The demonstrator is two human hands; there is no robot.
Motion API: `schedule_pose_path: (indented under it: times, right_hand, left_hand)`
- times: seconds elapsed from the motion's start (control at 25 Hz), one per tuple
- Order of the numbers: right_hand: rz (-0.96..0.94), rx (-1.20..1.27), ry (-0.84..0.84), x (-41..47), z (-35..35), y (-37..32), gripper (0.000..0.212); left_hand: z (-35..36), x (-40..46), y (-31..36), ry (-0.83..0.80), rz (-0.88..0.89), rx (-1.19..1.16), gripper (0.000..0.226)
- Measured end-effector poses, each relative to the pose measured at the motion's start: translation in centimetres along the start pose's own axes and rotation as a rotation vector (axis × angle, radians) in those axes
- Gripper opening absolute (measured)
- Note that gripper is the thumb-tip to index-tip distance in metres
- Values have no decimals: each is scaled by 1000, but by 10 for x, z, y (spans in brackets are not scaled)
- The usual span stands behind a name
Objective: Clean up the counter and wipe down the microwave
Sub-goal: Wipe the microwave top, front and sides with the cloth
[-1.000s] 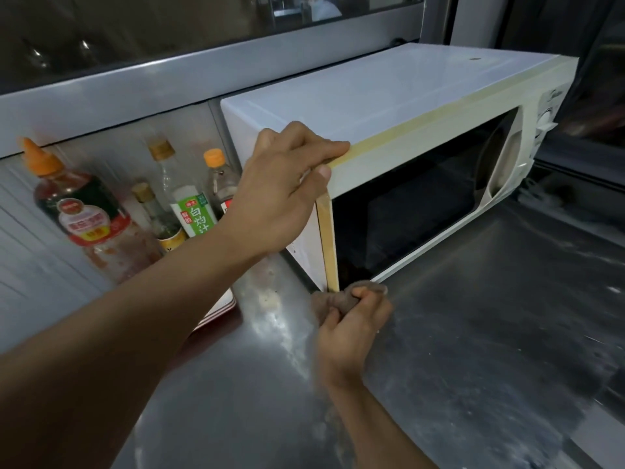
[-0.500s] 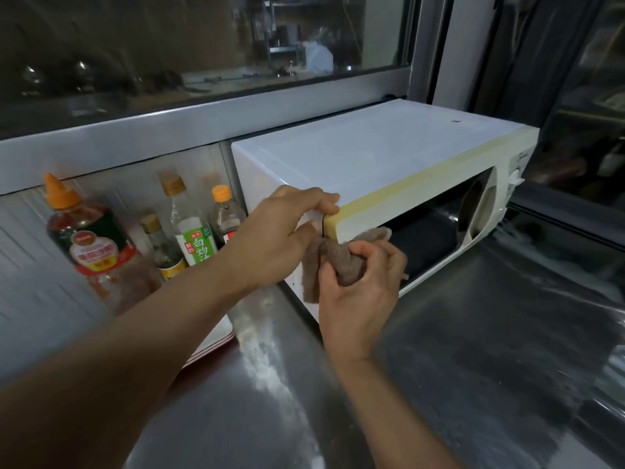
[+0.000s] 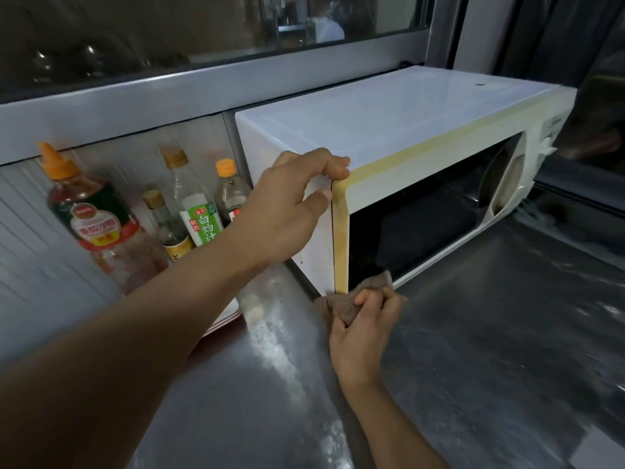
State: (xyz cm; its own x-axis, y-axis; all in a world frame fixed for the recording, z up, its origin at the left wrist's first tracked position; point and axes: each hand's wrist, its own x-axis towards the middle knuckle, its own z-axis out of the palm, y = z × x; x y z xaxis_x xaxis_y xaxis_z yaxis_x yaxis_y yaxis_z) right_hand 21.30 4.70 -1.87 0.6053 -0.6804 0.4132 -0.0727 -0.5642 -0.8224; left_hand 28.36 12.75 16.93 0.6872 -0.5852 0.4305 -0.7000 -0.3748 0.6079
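A white microwave [image 3: 372, 123] with a yellowed door frame and dark window stands on the steel counter [image 3: 473, 350]. My left hand [image 3: 287, 208] grips its top left front corner, fingers curled over the top edge and thumb against the side. My right hand [image 3: 365, 330] holds a crumpled brown cloth [image 3: 345, 302] pressed against the bottom left corner of the door frame, where the microwave meets the counter.
Several sauce and vinegar bottles [image 3: 199, 211] stand left of the microwave against the wall, beside a big orange-capped bottle [image 3: 91, 214]. A tray edge [image 3: 226, 316] shows under my left forearm. A window frame [image 3: 203, 89] runs behind. The counter is streaked with whitish residue.
My right hand has carried the cloth down the left edge of the door, from the top corner to the bottom corner. My left hand has kept its grip on the top corner.
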Motion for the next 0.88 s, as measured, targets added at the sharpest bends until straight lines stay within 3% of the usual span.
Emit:
schedule_pose_path:
  times: [0.2, 0.36, 0.52, 0.64, 0.76, 0.88]
  right_hand:
    - [-100, 159, 89, 32, -29, -57, 32]
    - [-153, 252, 184, 46, -40, -87, 31]
    - [-179, 330, 184, 69, -46, -63, 31]
    - [42, 336, 268, 146, -61, -29, 30]
    - [181, 376, 191, 199, -84, -1, 30]
    - [19, 329, 220, 161, -75, -16, 35]
  left_hand:
    - [-3, 2, 12, -22, -26, 77, 19]
    - [-3, 9, 21, 59, -1, 155, 19]
    - [12, 28, 28, 86, -11, 278, 37]
    - [19, 41, 29, 99, -48, 304, 33]
    - [22, 55, 32, 70, -33, 304, 21]
    - [30, 64, 38, 3, -28, 328, 34]
